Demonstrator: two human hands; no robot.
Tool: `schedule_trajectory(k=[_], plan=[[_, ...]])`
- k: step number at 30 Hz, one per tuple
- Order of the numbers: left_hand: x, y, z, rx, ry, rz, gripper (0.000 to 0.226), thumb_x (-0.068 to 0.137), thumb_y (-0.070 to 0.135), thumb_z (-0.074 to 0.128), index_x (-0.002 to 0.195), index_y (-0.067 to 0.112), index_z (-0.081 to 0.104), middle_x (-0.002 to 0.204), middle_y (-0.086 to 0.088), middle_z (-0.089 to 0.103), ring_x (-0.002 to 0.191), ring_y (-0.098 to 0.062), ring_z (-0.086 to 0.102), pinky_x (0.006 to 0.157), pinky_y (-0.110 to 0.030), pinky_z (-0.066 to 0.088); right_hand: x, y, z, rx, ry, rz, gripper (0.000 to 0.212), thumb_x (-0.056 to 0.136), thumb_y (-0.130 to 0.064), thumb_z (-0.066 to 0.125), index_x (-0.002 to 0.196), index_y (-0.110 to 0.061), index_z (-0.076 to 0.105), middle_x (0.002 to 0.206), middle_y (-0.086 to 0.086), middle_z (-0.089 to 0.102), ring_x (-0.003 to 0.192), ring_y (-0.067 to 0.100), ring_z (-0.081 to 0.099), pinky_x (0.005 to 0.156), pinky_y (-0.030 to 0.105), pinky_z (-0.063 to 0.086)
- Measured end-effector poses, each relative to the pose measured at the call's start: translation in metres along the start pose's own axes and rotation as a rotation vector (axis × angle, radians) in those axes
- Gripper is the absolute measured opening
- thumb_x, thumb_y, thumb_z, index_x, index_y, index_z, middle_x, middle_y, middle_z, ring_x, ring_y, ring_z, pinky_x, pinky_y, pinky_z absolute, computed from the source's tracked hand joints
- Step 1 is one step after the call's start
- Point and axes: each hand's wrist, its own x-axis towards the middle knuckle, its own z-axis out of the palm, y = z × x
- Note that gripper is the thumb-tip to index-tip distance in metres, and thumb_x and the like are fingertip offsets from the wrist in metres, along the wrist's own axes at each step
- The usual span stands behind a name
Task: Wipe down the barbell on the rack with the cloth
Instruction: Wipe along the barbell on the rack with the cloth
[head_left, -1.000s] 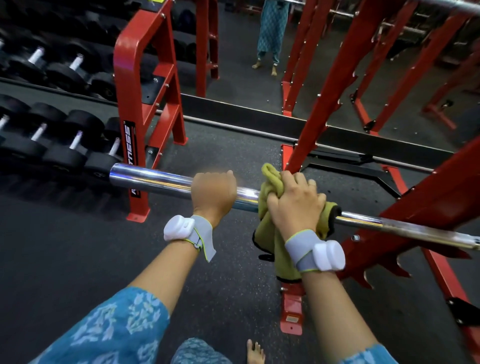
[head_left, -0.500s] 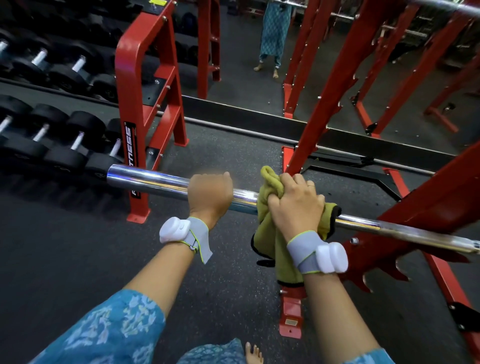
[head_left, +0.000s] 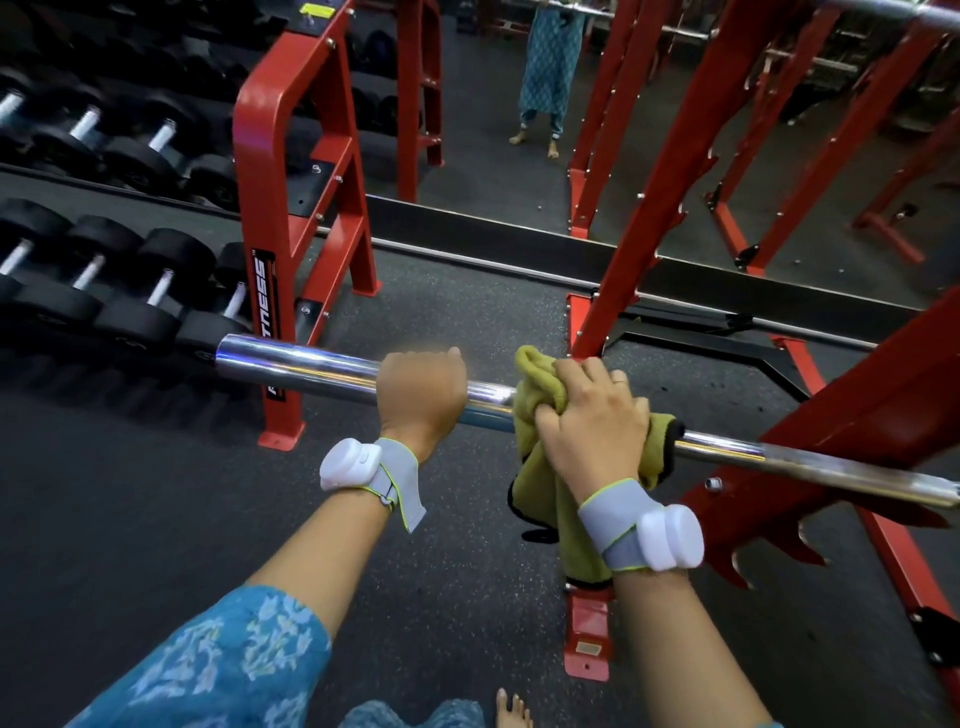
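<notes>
Yellow-green terry is bunched under the fingers (head_left: 584, 371) of the right hand (head_left: 592, 426), which curl over the cloth (head_left: 545, 493) and clamp it round the barbell (head_left: 301, 364) where the thick sleeve gives way to the thinner shaft; the cloth's loose tail hangs below the bar. The left hand (head_left: 421, 397) wraps its fingers (head_left: 415, 361) over the bare chrome sleeve just beside it, with a short gap of steel between the two. The barbell lies across the red rack (head_left: 857, 415), its shaft running off toward the rack's right side and its sleeve end jutting past the rack's left upright, in front of the dumbbells (head_left: 119, 260). Such steel looks heavy, stiff and slick, so it should not shift when rubbed, though the sleeve may spin under a palm. The cloth is soft and light and will bunch, so it is best gripped wrapped right round the bar. Both hands sit overhand, knuckles up, with straight wrists. Each wrist wears a grey strap with a white sensor (head_left: 670, 538), and the forearms reach in from below in blue patterned sleeves (head_left: 223, 660).
</notes>
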Motion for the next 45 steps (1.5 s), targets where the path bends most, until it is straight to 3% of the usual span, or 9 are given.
schedule_trajectory(k=[4, 9, 15, 19, 22, 29, 35, 39, 45], plan=[[0.0, 0.001, 0.0, 0.002, -0.003, -0.004, 0.048, 0.085, 0.021, 0.04, 0.04, 0.008, 0.054, 0.04, -0.008, 0.053, 0.035, -0.027, 0.046, 0.049, -0.027, 0.037, 0.023, -0.015, -0.001, -0.082, -0.177, 0.066, 0.042, 0.08, -0.043, 0.033, 0.108, -0.02, 0.055, 0.111, 0.004, 0.054, 0.109, 0.03, 0.046, 0.083, 0.041, 0.033], [0.001, -0.001, 0.001, 0.079, -0.014, 0.029, 0.047, 0.085, 0.022, 0.04, 0.041, 0.012, 0.053, 0.041, -0.009, 0.054, 0.036, -0.028, 0.049, 0.047, -0.025, 0.037, 0.001, -0.03, 0.013, -0.042, -0.031, -0.117, 0.043, 0.064, -0.042, 0.037, 0.087, -0.019, 0.065, 0.083, 0.004, 0.059, 0.077, 0.032, 0.057, 0.064, 0.039, 0.042], [0.001, 0.002, -0.002, 0.014, -0.028, -0.007, 0.047, 0.084, 0.021, 0.04, 0.041, 0.01, 0.055, 0.04, -0.008, 0.054, 0.036, -0.027, 0.048, 0.049, -0.026, 0.038, -0.011, -0.004, 0.009, 0.002, 0.075, -0.073, 0.042, 0.064, -0.041, 0.039, 0.09, -0.02, 0.065, 0.085, 0.004, 0.06, 0.076, 0.032, 0.057, 0.062, 0.037, 0.041], [0.002, 0.004, -0.004, 0.002, -0.054, -0.027, 0.048, 0.085, 0.021, 0.04, 0.041, 0.009, 0.055, 0.04, -0.008, 0.053, 0.035, -0.027, 0.047, 0.049, -0.027, 0.039, 0.014, -0.017, 0.007, -0.049, -0.06, 0.093, 0.06, 0.064, -0.047, 0.018, 0.096, -0.017, 0.059, 0.095, 0.007, 0.057, 0.094, 0.034, 0.052, 0.07, 0.038, 0.028], [0.003, 0.003, -0.006, -0.022, -0.101, -0.027, 0.05, 0.086, 0.022, 0.039, 0.041, 0.008, 0.055, 0.041, -0.009, 0.054, 0.037, -0.028, 0.049, 0.051, -0.028, 0.041, 0.017, -0.029, 0.015, -0.034, -0.03, 0.033, 0.052, 0.066, -0.046, 0.026, 0.091, -0.016, 0.061, 0.089, 0.008, 0.059, 0.086, 0.033, 0.055, 0.072, 0.042, 0.036], [0.002, -0.014, -0.015, -0.093, -0.112, 0.015, 0.047, 0.091, 0.025, 0.034, 0.062, 0.007, 0.067, 0.067, -0.011, 0.069, 0.081, -0.031, 0.068, 0.089, -0.044, 0.045, -0.023, -0.008, 0.024, 0.05, 0.122, -0.192, 0.048, 0.064, -0.041, 0.045, 0.107, -0.026, 0.059, 0.105, 0.003, 0.063, 0.083, 0.031, 0.055, 0.069, 0.038, 0.04], [0.009, -0.046, -0.026, 0.009, -0.158, 0.031, 0.053, 0.091, 0.027, 0.037, 0.046, 0.007, 0.058, 0.045, -0.011, 0.057, 0.044, -0.03, 0.055, 0.063, -0.035, 0.047, 0.013, -0.018, 0.012, -0.011, -0.034, 0.136, 0.049, 0.07, -0.043, 0.034, 0.104, -0.02, 0.06, 0.1, 0.006, 0.056, 0.096, 0.033, 0.051, 0.075, 0.04, 0.032], [0.009, -0.052, -0.025, 0.073, -0.28, 0.086, 0.053, 0.091, 0.029, 0.033, 0.047, 0.009, 0.054, 0.047, -0.011, 0.057, 0.043, -0.03, 0.053, 0.054, -0.032, 0.038, 0.008, -0.035, 0.025, 0.01, 0.089, 0.002, 0.046, 0.067, -0.044, 0.035, 0.092, -0.018, 0.065, 0.087, 0.007, 0.06, 0.079, 0.033, 0.055, 0.068, 0.04, 0.036], [0.03, -0.043, -0.026, 0.13, -0.516, -0.015, 0.051, 0.099, 0.032, 0.028, 0.087, 0.001, 0.067, 0.091, -0.021, 0.067, 0.087, -0.038, 0.061, 0.07, -0.035, 0.037, -0.02, -0.019, 0.038, 0.047, 0.218, -0.247, 0.05, 0.063, -0.041, 0.048, 0.107, -0.023, 0.063, 0.107, 0.005, 0.064, 0.085, 0.029, 0.05, 0.071, 0.037, 0.031]])
